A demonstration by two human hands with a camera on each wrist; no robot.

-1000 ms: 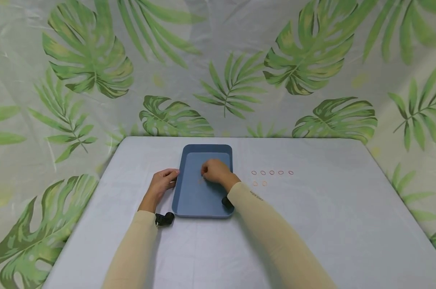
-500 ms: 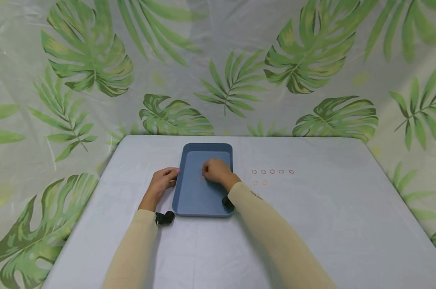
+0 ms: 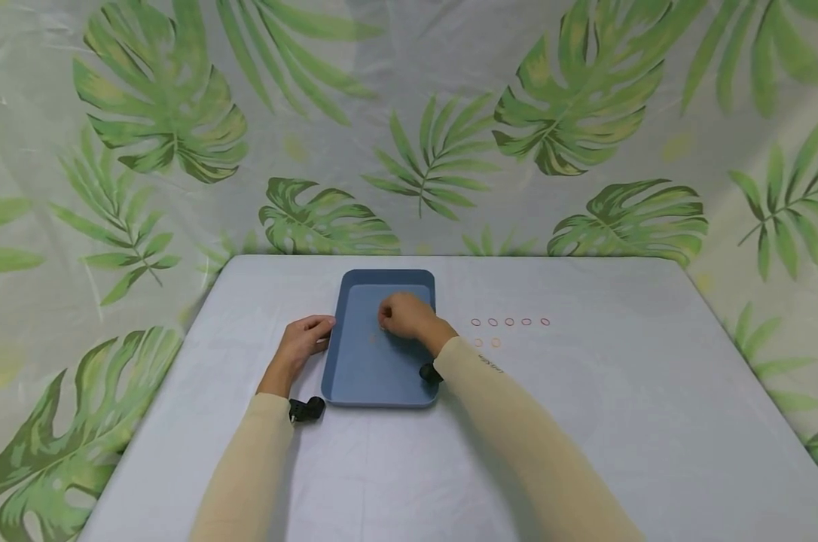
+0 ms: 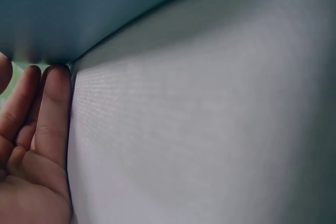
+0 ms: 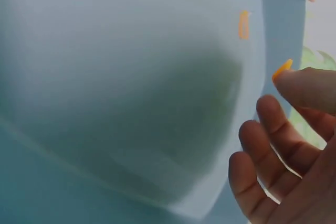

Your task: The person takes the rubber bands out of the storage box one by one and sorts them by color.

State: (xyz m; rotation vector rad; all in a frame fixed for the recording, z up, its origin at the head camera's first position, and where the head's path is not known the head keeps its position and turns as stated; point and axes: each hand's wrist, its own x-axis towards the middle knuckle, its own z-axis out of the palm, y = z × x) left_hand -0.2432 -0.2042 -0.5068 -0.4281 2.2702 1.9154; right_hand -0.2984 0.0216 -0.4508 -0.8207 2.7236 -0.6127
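A blue tray (image 3: 368,380) lies on the grey table, seen up close in the left wrist view (image 4: 105,9) and in the right wrist view (image 5: 131,77). My right hand (image 3: 401,317) hovers over the tray's middle. It pinches a small orange ring (image 5: 282,70) at its fingertips (image 5: 310,85). Another orange ring (image 5: 243,24) lies flat on the tray floor, faintly visible from the head (image 3: 375,339). My left hand (image 3: 309,337) rests on the table, its straight fingers (image 4: 52,108) touching the tray's left wall.
Several small orange rings (image 3: 509,322) lie in two rows on the table right of the tray. Behind the table (image 3: 619,391) hangs a leaf-printed sheet (image 3: 585,113). Black wrist cameras sit at both cuffs (image 3: 307,409).
My right hand has shifted slightly toward the far side over the tray. The left hand stays against the tray's left wall.
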